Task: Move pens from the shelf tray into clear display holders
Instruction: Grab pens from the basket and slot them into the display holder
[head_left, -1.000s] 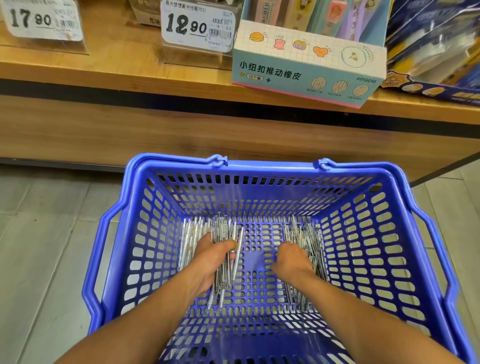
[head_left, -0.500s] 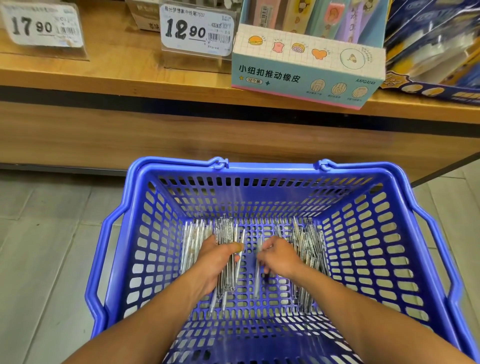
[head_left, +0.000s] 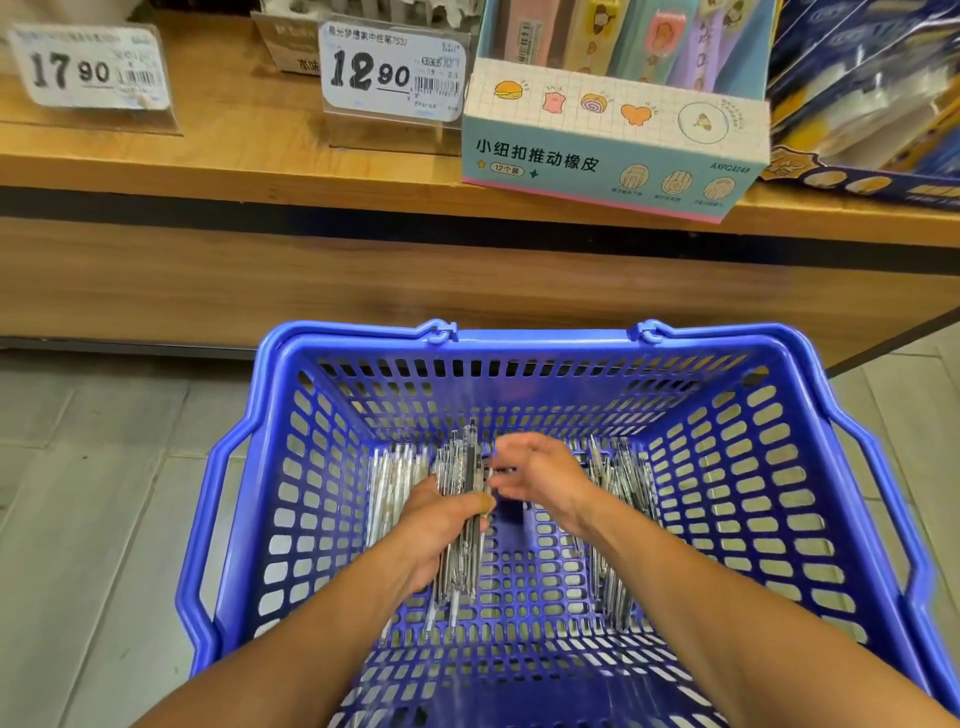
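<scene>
Down in the blue basket (head_left: 769, 467), the left hand (head_left: 431, 530) grips a thick bundle of pens (head_left: 465, 519), fingers curled round the middle of the bundle and the thumb laid across its front. The bundle points away from the person, its far ends standing above the hand and its near ends trailing toward the basket floor. Just to the right, the right hand (head_left: 545, 478) hovers with its fingers spread and loosely bent, the fingertips close to the top of the bundle; they are blurred, so whether they touch or pinch a pen cannot be told. More pens lie loose on the basket floor: one pile (head_left: 389, 483) against the left wall beside the held bundle, another pile (head_left: 618, 499) toward the right, partly behind the right forearm. Beyond the basket runs a wooden shelf (head_left: 234, 171) with two price tags, 17.90 (head_left: 88, 70) and 12.90 (head_left: 389, 73), and a pastel box of erasers (head_left: 613, 140).
</scene>
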